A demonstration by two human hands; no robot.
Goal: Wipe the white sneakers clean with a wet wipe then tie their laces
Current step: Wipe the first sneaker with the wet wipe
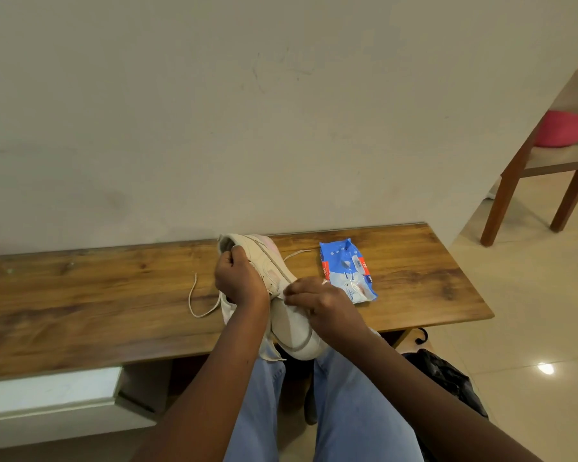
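We are holding the sneaker (291, 325) at the middle of the table (80, 295), its toe sticking out over the front edge. Our left hand (239, 278) is gripping the heel end, fingers curled tight. Our right hand (324, 308) is pinching a white bit (286, 292) against the shoe; maybe it is the wipe. If our grip is slipping, the shoe could be dropping off that edge. The loose lace (194, 295) could be snagging. The pack (346, 271) is lying toward the right edge. The table is brown wood by a plain wall, with a chair (541, 168) on shiny floor.
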